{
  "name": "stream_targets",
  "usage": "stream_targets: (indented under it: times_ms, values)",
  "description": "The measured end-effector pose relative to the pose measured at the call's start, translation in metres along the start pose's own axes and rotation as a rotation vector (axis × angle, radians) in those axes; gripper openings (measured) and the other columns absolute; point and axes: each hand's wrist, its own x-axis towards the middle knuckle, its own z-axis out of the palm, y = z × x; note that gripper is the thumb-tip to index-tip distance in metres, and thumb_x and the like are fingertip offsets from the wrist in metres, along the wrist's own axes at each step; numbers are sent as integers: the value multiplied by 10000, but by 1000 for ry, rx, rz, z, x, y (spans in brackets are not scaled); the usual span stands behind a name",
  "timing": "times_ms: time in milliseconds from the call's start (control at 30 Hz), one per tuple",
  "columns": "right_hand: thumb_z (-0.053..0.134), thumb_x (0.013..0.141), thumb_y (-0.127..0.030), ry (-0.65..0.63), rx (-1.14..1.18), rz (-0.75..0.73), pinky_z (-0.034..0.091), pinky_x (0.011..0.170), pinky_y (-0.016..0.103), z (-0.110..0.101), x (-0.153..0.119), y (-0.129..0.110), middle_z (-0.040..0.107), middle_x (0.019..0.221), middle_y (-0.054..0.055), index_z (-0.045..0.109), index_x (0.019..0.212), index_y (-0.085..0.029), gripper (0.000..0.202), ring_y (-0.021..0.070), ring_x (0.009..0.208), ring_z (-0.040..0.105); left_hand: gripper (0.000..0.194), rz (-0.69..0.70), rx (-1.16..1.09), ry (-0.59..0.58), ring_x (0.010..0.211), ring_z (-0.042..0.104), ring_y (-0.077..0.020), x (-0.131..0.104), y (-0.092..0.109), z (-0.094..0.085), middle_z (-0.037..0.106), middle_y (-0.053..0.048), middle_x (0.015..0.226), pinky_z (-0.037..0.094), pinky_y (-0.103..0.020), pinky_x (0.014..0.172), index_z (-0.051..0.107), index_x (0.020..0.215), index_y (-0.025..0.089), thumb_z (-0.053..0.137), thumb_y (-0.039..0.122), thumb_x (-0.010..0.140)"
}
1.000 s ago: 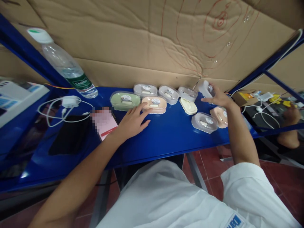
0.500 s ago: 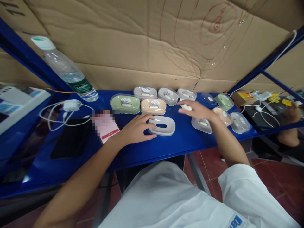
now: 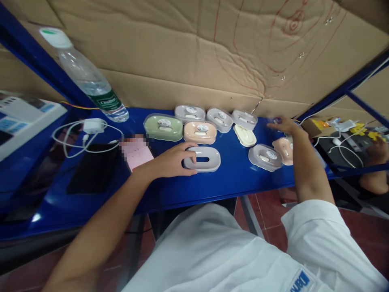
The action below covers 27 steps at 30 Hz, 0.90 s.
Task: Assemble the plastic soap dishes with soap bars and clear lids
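My left hand grips the left end of a grey oval tray with a slot in its middle, lying on the blue table. Out at the back right, my right hand is over a clear lid whose outline is blurred; whether the fingers grip it is hard to tell. A cream insert lies between the hands. Closed boxes stand around: green, peach and several grey ones, one of them at the right.
At the left are a water bottle, a white charger with cable, and a phone. A cardboard panel stands behind. Another person's arm shows at the far right.
My right hand has let go of the cream insert, which now lies on the table, and has moved right. My left hand has closed onto the grey tray, which sits slightly further left.
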Motion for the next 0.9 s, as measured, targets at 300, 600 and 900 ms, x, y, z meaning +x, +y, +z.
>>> stream_targets:
  times_ms: [300,600,900]
  values:
    - [784,925,-646,84,182,-545,474,1225,642,-12,-137,-121,554,1650,76,426,1659,-405,851,434,1476,567,686,-20,18,-10,1457,572,-351,2,0,1,609,-96,1548,471,-480,1225,604,1419,266,843,520,829]
    - [733,946,-701,-213,149,-749,463,1250,629,56,-153,-149,468,1725,130,407,1702,-348,896,416,1579,472,736,-106,40,-45,1463,561,-358,-4,-7,-8,562,-113,1578,490,-471,1205,576,1468,248,838,459,814]
    - [519,1112,-487,-1,-401,-29,498,1049,535,37,-113,-167,717,1342,315,691,1374,-9,572,443,1277,678,533,-179,0,-140,1559,457,-397,-5,-7,-12,395,-89,1719,382,-529,1306,770,1266,279,830,553,812]
